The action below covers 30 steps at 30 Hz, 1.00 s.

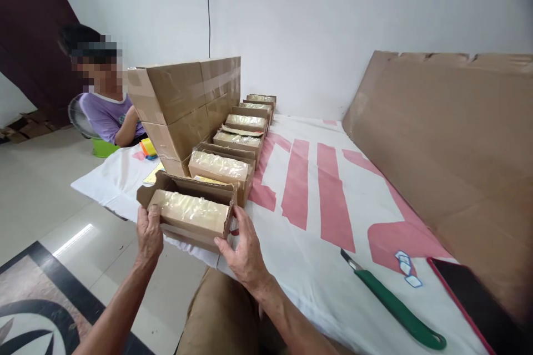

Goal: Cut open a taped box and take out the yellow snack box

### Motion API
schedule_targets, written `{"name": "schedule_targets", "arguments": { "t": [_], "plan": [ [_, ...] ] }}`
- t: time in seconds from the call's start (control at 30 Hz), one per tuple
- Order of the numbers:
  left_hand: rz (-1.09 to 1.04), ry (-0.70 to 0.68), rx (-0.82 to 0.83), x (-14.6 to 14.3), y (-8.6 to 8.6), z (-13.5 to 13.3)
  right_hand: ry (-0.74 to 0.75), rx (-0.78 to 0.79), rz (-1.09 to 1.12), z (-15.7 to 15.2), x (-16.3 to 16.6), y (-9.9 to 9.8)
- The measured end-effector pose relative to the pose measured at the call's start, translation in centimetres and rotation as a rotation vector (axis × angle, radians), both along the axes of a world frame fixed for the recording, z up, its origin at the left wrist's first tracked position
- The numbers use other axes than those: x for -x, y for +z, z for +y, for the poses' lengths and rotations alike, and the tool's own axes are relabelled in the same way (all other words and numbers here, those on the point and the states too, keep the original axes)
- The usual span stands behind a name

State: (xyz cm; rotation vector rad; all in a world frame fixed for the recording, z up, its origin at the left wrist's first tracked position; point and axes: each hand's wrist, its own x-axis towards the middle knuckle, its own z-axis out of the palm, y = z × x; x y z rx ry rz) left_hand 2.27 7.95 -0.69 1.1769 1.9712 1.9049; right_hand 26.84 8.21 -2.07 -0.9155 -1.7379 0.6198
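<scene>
Between my two hands is an open cardboard box (185,233), tilted at the near edge of the table. A plastic-wrapped, pale block (189,212) sits inside it. My left hand (150,233) grips the box's left end, thumb on top near the rim. At the right end, my right hand (246,248) holds the box, with its thumb at the lower front corner and fingers along the side. Behind it, a row of similar open boxes (220,166) with wrapped contents runs back toward the wall.
Taped closed cartons (179,91) are stacked left of the row. A green-handled knife (391,299), small white-and-blue labels (408,272) and a phone (478,305) lie on the cloth (308,266) at right. A large cardboard sheet (441,138) leans there. A person (106,102) sits at left.
</scene>
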Motion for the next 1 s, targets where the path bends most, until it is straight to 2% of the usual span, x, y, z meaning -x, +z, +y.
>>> {"name": "schedule_targets", "arguments": {
  "t": [0.13,0.23,0.3,0.37,0.5,0.63,0.83,1.0],
  "plan": [
    [-0.028,-0.018,-0.008,-0.5,-1.0,0.9,-0.006,0.076,-0.052,-0.6,-1.3,-2.8],
    [-0.069,-0.061,-0.053,-1.0,-2.4,-0.3,0.004,0.141,-0.134,-1.0,-2.5,-4.6],
    [-0.127,-0.068,-0.046,-1.6,-3.6,-1.9,0.027,0.168,-0.175,-0.9,-3.0,-4.9],
    [-0.158,-0.080,0.041,-2.5,-4.8,-3.7,0.071,0.164,-0.200,-0.5,-3.4,-4.8],
    [-0.094,-0.154,0.165,-4.8,-6.4,-5.9,0.154,0.115,-0.234,0.7,-3.8,-4.4],
    [-0.078,-0.183,0.158,-6.2,-7.1,-5.4,0.176,0.099,-0.225,1.4,-3.7,-5.3],
    [-0.046,-0.203,0.168,-6.3,-7.5,-4.5,0.230,0.123,-0.107,1.2,-3.6,-7.2],
    [-0.112,-0.203,0.185,-6.9,-7.4,-4.5,0.184,0.139,-0.045,1.0,-3.7,-7.3]
  ]
}}
